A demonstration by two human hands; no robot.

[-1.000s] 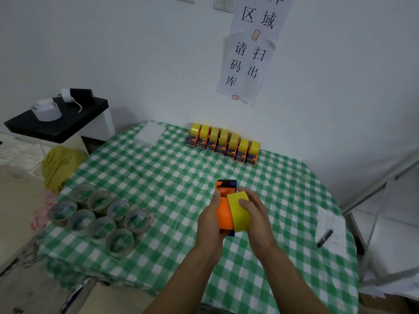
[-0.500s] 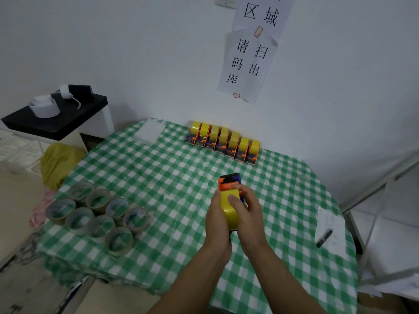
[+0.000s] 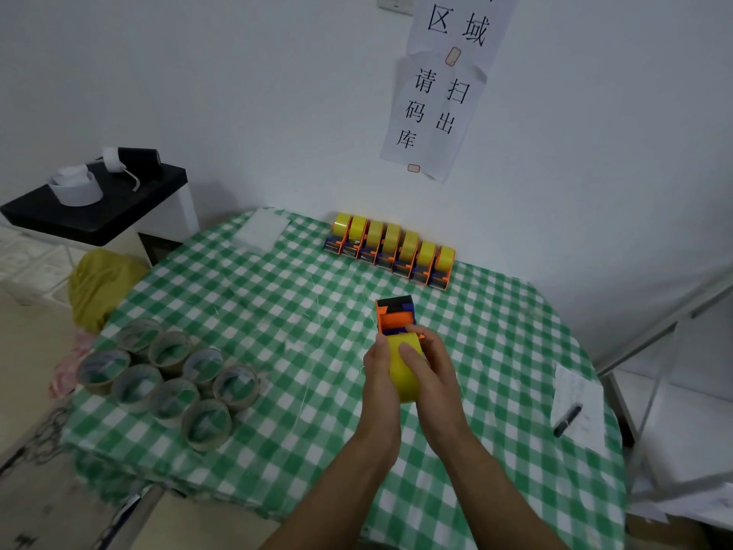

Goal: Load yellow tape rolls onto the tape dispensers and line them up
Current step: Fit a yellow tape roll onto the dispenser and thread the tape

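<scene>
Left hand: your left hand is curled along the left side of the tape dispenser, gripping it, thumb up beside the roll.
Right hand: your right hand is clamped on the yellow tape roll, with fingers bent over its yellow face.
Roll and dispenser: you hold the two together above the counter, near its middle. The roll sits at the near end of the dispenser, between your hands. The orange body and its dark far end stick out past your fingertips. How fully the roll is seated is hidden by your hands.
Finished row: seven loaded dispensers stand side by side at the far edge by the wall, touching, each with a yellow roll on top.
Left of counter: a cluster of brownish rings lies close together.
Right of counter: a dark pen rests on a sheet of paper.
</scene>
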